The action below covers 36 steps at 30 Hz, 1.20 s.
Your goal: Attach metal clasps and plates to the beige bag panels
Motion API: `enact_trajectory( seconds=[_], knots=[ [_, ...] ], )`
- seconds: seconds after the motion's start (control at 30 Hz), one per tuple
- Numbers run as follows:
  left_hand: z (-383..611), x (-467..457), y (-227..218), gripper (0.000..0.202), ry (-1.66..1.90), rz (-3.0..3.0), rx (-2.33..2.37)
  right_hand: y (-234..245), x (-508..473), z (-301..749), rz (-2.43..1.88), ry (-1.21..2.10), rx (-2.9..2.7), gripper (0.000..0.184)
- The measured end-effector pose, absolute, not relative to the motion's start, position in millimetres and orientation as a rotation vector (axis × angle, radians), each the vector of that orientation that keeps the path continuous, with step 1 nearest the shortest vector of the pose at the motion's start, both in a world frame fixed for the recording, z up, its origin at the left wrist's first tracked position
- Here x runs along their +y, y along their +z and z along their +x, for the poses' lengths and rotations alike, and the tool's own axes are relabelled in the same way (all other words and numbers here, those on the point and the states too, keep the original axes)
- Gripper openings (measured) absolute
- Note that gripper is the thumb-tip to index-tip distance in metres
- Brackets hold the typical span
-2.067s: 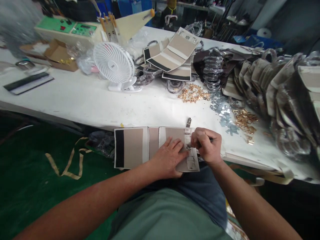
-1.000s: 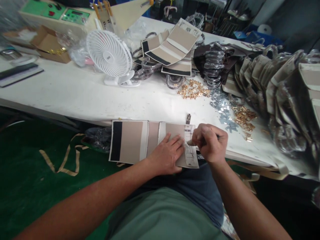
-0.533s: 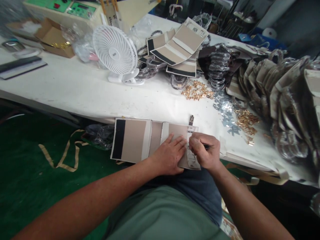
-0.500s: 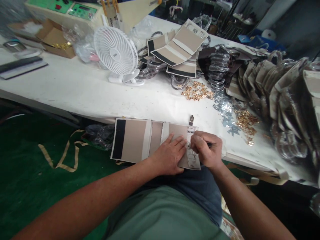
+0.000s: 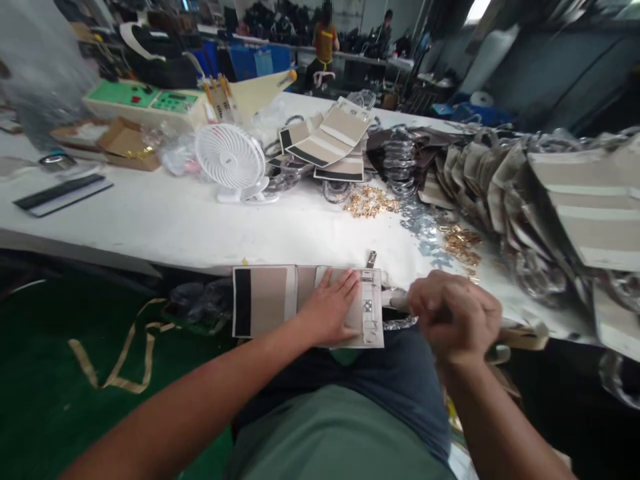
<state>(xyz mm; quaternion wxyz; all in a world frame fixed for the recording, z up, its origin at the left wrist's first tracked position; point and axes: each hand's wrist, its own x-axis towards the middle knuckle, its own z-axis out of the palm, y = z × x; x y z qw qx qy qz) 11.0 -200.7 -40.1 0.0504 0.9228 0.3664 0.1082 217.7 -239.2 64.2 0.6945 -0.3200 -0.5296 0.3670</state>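
A long beige bag panel (image 5: 270,303) with a black strip at its left end lies across my lap at the table's front edge. My left hand (image 5: 327,310) rests flat on its right half, fingers spread. Small metal fittings (image 5: 369,306) show on a pale strip near the panel's right end. My right hand (image 5: 457,313) is raised to the right of the panel, curled into a fist and blurred; what it holds is hidden. Between that fist and the panel a plastic-wrapped handle (image 5: 400,324) partly shows. Just beyond the panel, a small metal piece (image 5: 371,259) lies on the table.
On the white table (image 5: 200,233) stand a white fan (image 5: 230,157) and a pile of panels (image 5: 330,137). Gold fittings (image 5: 370,201) and silver plates (image 5: 425,230) lie loose. More bag pieces (image 5: 480,173) are stacked at right. A person (image 5: 325,43) is in the background.
My right hand has moved off the panel's fittings, up and to the right. My left hand stays flat on the panel. The camera has tilted up, showing more of the room.
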Motion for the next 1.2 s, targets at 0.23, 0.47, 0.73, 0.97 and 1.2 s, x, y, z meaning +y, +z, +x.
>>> enact_trajectory(
  seconds=[0.23,0.47,0.73,0.97,1.2],
  knots=[
    [9,-192,-40,0.128,0.201,2.843,1.058,-2,-301,267,-1.734,1.316,-1.237,0.051],
    [13,-214,-16,0.135,0.23,2.693,1.046,-44,-295,233,-1.538,1.369,-1.057,0.052],
    [-5,-280,65,0.05,1.119,1.933,1.095,80,-303,187,-1.034,1.216,-1.259,0.045],
    [-31,-300,159,0.045,1.297,0.804,0.947,119,-275,202,-1.193,0.818,-1.153,0.065],
    [-19,-274,162,0.041,1.204,0.945,0.803,159,-256,230,-1.13,0.693,-1.338,0.044]
  ],
)
